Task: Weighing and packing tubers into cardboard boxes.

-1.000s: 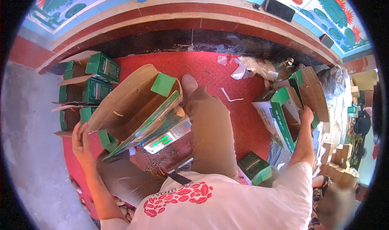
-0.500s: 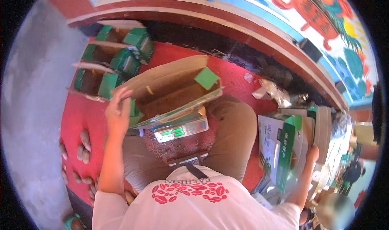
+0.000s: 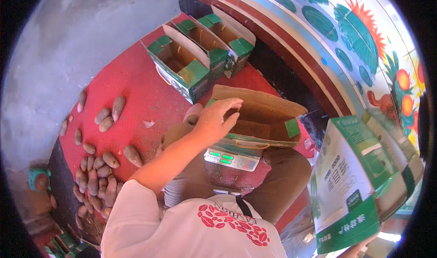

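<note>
An open cardboard carton (image 3: 268,114) stands on a digital scale (image 3: 232,160) with green lit displays, between my knees. My left hand (image 3: 218,117) is at the carton's left end, thumb apart from the curved fingers, with nothing seen in it. At the right, a white and green carton (image 3: 348,180) is raised and tilted, with more cardboard (image 3: 396,139) behind it. My right forearm (image 3: 359,248) reaches under that carton; the fingers are hidden behind it, and the carton appears held up by this hand.
Three open green cartons (image 3: 195,73) stand in a row on the red mat (image 3: 129,71) at the far side. Many brown elongated tubers (image 3: 93,180) lie on the mat to my left. A painted wall (image 3: 314,21) runs along the far right.
My view has swung left. The white and green carton at the right has come up off the pile. My left hand has moved from the open carton's edge to over its left end.
</note>
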`<state>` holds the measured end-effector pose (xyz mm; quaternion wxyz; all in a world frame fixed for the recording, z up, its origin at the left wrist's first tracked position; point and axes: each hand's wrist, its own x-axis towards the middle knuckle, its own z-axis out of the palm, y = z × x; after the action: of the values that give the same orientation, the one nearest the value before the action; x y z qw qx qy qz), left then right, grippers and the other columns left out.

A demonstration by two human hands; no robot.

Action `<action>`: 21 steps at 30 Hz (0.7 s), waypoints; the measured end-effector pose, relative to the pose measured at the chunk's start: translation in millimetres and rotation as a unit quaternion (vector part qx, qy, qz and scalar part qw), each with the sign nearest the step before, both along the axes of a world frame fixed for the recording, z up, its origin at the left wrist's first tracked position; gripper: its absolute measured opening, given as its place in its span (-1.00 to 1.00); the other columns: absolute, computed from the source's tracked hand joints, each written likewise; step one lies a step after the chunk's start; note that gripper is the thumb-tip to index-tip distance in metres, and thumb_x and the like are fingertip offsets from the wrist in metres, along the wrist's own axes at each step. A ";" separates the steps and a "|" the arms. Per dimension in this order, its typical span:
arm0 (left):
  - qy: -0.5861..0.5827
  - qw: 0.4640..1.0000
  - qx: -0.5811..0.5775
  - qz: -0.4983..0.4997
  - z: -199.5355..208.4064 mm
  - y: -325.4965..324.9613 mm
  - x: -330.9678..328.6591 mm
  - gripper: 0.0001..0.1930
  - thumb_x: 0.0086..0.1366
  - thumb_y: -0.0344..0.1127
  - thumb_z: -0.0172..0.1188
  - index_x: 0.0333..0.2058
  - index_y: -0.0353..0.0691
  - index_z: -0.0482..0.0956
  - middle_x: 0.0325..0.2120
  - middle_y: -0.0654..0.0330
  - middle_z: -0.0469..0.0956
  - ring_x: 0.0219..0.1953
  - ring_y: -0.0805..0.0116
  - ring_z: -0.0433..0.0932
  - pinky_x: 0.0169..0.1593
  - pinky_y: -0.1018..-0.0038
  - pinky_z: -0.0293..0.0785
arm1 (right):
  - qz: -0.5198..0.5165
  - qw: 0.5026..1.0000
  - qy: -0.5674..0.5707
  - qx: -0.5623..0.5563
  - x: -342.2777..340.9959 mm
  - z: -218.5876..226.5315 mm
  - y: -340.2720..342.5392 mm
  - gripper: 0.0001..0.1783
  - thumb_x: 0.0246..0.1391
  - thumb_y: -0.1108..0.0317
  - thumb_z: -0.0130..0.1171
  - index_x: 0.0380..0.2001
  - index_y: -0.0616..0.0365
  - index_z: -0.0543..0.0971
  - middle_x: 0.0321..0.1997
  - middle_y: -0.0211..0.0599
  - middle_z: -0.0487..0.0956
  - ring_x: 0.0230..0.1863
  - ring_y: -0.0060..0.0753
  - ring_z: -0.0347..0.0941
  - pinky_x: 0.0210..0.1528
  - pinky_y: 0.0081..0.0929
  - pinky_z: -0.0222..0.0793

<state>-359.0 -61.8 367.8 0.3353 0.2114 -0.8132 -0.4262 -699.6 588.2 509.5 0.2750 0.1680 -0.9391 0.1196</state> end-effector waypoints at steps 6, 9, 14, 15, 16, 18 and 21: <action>0.034 0.998 0.057 -0.016 16.3 1.5 8.9 -0.54 0.09 -0.39 0.20 -0.01 -0.32 0.38 -0.09 -0.02 0.48 0.00 0.18 0.46 0.06 0.39 0.34 | 0.123 0.990 0.068 -0.025 -92.7 29.5 -104.0 -0.53 0.08 0.08 0.08 -0.32 0.42 0.51 -0.46 0.18 0.50 -0.42 0.12 0.45 -0.39 -0.12 0.32; 0.032 0.999 -0.016 -0.041 39.9 10.6 11.1 -0.39 0.04 -0.26 0.27 0.08 -0.30 0.30 0.05 -0.07 0.35 0.09 0.09 0.36 0.11 0.32 0.29 | 0.176 0.978 0.104 -0.038 -131.9 52.5 -184.2 -0.54 0.08 0.08 0.09 -0.32 0.40 0.51 -0.46 0.16 0.51 -0.42 0.10 0.45 -0.39 -0.13 0.32; 0.133 0.982 -0.126 -0.050 69.9 17.8 -4.6 -0.19 0.00 -0.05 0.31 0.17 -0.26 0.17 0.22 -0.18 -0.01 0.20 -0.12 0.15 0.18 0.19 0.16 | 0.255 0.952 0.157 -0.064 -152.6 90.6 -388.6 -0.55 0.07 0.09 0.09 -0.31 0.37 0.52 -0.46 0.14 0.51 -0.42 0.08 0.45 -0.40 -0.14 0.32; 0.161 0.975 -0.144 -0.056 75.2 18.5 -11.0 -0.16 -0.01 -0.01 0.31 0.19 -0.25 0.14 0.25 -0.22 -0.13 0.23 -0.19 0.08 0.20 0.16 0.12 | 0.262 0.947 0.174 -0.066 -163.1 111.5 -428.2 -0.56 0.07 0.09 0.09 -0.31 0.36 0.52 -0.46 0.13 0.51 -0.42 0.08 0.45 -0.40 -0.14 0.33; 0.147 0.979 -0.116 -0.076 79.0 16.1 -15.1 -0.09 -0.01 0.02 0.30 0.22 -0.29 0.06 0.26 -0.24 -0.26 0.28 -0.19 -0.07 0.24 0.13 0.03 | 0.278 0.941 0.178 -0.075 -171.0 113.5 -475.3 -0.56 0.07 0.09 0.09 -0.31 0.36 0.53 -0.46 0.13 0.51 -0.43 0.07 0.45 -0.40 -0.14 0.33; 0.164 0.979 -0.116 -0.026 82.4 4.8 -24.9 -0.03 -0.01 0.02 0.31 0.24 -0.32 -0.03 0.27 -0.24 -0.27 0.30 -0.16 -0.13 0.26 0.14 -0.01 | 0.312 0.927 0.188 -0.090 -93.4 103.0 -567.0 -0.57 0.07 0.09 0.09 -0.31 0.34 0.53 -0.46 0.12 0.52 -0.43 0.07 0.46 -0.40 -0.14 0.33; 0.188 0.979 -0.080 0.003 85.2 -18.4 -54.3 0.12 0.02 0.00 0.29 0.27 -0.35 -0.35 0.28 -0.18 -0.33 0.33 -0.06 -0.26 0.29 0.17 -0.13 | 0.345 0.907 0.219 -0.102 -37.2 116.4 -660.1 -0.58 0.06 0.09 0.10 -0.31 0.32 0.54 -0.46 0.10 0.52 -0.43 0.05 0.46 -0.40 -0.15 0.33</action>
<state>-413.4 -80.1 453.0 0.4995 0.1028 -0.7664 -0.3906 -736.8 -71.9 625.8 0.4312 0.4742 -0.7215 0.2620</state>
